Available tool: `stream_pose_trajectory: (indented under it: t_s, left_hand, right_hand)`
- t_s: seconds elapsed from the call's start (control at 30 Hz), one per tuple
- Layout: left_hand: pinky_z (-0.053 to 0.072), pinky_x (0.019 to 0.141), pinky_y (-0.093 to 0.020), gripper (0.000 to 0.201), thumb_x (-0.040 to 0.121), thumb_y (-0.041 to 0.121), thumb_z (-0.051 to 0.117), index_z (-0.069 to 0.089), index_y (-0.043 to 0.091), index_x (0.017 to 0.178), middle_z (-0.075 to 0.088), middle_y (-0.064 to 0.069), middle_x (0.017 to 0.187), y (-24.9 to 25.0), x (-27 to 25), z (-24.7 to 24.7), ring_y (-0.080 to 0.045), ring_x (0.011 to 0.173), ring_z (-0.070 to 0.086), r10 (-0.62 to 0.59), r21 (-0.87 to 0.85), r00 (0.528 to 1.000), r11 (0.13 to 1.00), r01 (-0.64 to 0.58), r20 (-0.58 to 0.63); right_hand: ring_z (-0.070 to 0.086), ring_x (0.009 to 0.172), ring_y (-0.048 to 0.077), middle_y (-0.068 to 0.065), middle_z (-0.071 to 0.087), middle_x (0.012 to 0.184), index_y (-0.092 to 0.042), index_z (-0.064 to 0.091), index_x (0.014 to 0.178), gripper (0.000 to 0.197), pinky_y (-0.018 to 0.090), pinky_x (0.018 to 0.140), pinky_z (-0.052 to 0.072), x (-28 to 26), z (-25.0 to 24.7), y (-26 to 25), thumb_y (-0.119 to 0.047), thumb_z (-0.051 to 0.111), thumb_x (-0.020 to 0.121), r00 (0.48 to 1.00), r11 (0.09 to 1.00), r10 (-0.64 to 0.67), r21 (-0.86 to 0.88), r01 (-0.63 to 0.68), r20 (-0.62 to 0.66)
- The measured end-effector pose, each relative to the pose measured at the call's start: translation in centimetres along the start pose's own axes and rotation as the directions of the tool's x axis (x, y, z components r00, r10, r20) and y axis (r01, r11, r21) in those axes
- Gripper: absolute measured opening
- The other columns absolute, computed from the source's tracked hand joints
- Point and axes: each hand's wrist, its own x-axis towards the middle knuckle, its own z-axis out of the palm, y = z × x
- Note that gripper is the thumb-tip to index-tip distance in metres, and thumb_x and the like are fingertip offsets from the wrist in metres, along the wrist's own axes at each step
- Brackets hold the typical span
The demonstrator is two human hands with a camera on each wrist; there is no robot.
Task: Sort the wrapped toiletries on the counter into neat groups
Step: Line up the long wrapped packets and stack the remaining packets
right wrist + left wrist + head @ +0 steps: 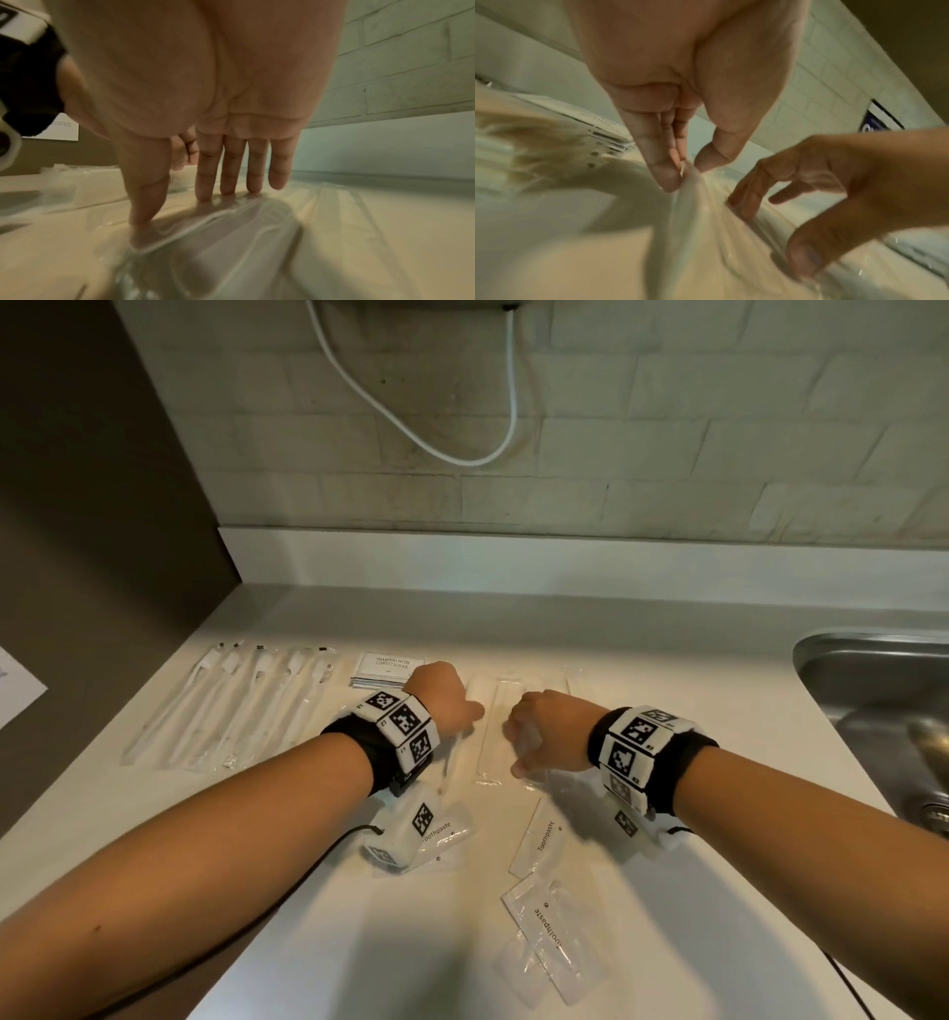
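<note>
Left hand (445, 698): pinches a thin clear packet (452, 757), lifted at twelve o'clock of centre.
Right hand (547, 729): fingers straight, pressing a flat wrapper (495, 726) onto the counter (667, 660).
Advice: lift slowly, keep neighbours pinned, lay it parallel by the toothbrushes (231, 706) at ten o'clock.

My table (667, 660) carries a row of wrapped toothbrushes (231, 706), stacked shampoo sachets (385, 669), long clear packets (500, 726) and scattered toothpaste packets (547, 927).

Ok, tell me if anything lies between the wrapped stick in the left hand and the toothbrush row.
Nothing visible does. The left hand pinches the wrapped stick just right of the toothbrush row; bare counter lies between. The shampoo sachets sit further back, off that line.
</note>
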Motion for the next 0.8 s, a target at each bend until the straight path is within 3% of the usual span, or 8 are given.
stream_pose_trajectory:
  t_s: [0.03,0.17,0.2,0.3,0.47,0.57,0.73,0.8]
  left_hand:
    - [0.048,0.068,-0.033,0.013,0.082,0.019,0.065,0.063,0.006,0.08,0.062,-0.01,0.083,0.1,0.1,-0.1,-0.027,0.076,0.06,0.012,-0.023,1.0,1.0,-0.012,-0.011]
    - [0.041,0.075,-0.031,0.01,0.086,0.014,0.06,0.051,0.016,0.081,0.056,-0.009,0.094,-0.1,0.8,0.0,-0.026,0.085,0.052,0.0,-0.075,1.0,0.997,-0.001,-0.011]
    - [0.042,0.077,-0.031,0.008,0.087,0.014,0.06,0.054,0.013,0.092,0.059,-0.01,0.1,-0.1,0.7,0.1,-0.027,0.092,0.056,-0.004,-0.084,1.0,0.996,0.004,-0.005]
    - [0.04,0.076,-0.028,0.03,0.09,0.011,0.058,0.051,0.009,0.118,0.061,-0.011,0.115,-0.4,0.8,0.6,-0.029,0.107,0.058,-0.009,-0.063,1.0,0.998,0.009,-0.007]
    - [0.049,0.083,-0.035,0.028,0.092,0.005,0.051,0.049,0.006,0.121,0.061,-0.015,0.116,-0.3,0.5,0.6,-0.031,0.104,0.061,0.061,0.118,0.998,0.991,-0.063,0.023]
    - [0.049,0.088,-0.035,0.028,0.091,0.005,0.051,0.054,0.012,0.118,0.057,-0.01,0.12,-1.0,0.6,0.1,-0.027,0.105,0.058,0.125,0.17,0.991,0.977,-0.133,0.054]
    - [0.047,0.096,-0.032,0.042,0.087,0.012,0.065,0.06,0.015,0.129,0.058,-0.004,0.129,-1.8,-0.1,0.0,-0.024,0.117,0.058,0.254,0.308,0.938,0.896,-0.32,0.235]
    - [0.052,0.086,-0.036,0.027,0.085,0.021,0.069,0.064,0.01,0.11,0.063,-0.007,0.114,-1.8,-0.6,0.2,-0.024,0.099,0.062,0.269,0.363,0.924,0.86,-0.358,0.272]
  right_hand:
    - [0.051,0.113,0.023,0.002,0.053,0.119,-0.016,0.058,0.119,0.041,0.036,0.097,0.045,-0.2,-0.1,0.2,-0.035,0.064,0.083,1.0,1.0,0.015,0.02,-0.016,0.011]
    - [0.055,0.111,0.022,0.001,0.058,0.121,-0.02,0.057,0.12,0.046,0.039,0.096,0.048,-0.4,-0.7,0.7,-0.038,0.068,0.08,0.999,0.994,0.03,0.105,-0.025,-0.045]
    - [0.056,0.111,0.021,0.001,0.059,0.122,-0.021,0.057,0.122,0.048,0.039,0.096,0.048,-0.2,-0.9,0.6,-0.041,0.068,0.08,0.996,0.993,0.028,0.121,-0.017,-0.089]
    - [0.055,0.113,0.022,0.0,0.059,0.124,-0.023,0.056,0.126,0.052,0.039,0.096,0.047,0.6,-0.9,-0.2,-0.048,0.065,0.082,0.989,0.992,0.03,0.125,-0.012,-0.142]
    - [0.049,0.118,0.026,0.005,0.053,0.122,-0.018,0.053,0.128,0.051,0.04,0.095,0.047,1.5,0.1,-1.7,-0.045,0.06,0.086,0.998,0.999,0.049,-0.007,-0.05,-0.049]
    - [0.046,0.121,0.025,0.004,0.051,0.128,-0.019,0.048,0.135,0.055,0.042,0.099,0.045,1.7,0.5,-2.1,-0.045,0.058,0.088,0.998,1.0,0.012,-0.006,-0.012,-0.058]
    - [0.045,0.122,0.023,0.001,0.049,0.136,-0.021,0.043,0.139,0.069,0.042,0.101,0.044,1.6,1.2,-1.3,-0.057,0.058,0.082,0.993,1.0,0.013,0.014,-0.011,-0.116]
    - [0.044,0.124,0.023,0.0,0.05,0.136,-0.021,0.044,0.138,0.07,0.043,0.101,0.044,1.4,1.4,-0.8,-0.058,0.059,0.081,0.995,0.999,0.042,-0.002,-0.042,-0.095]
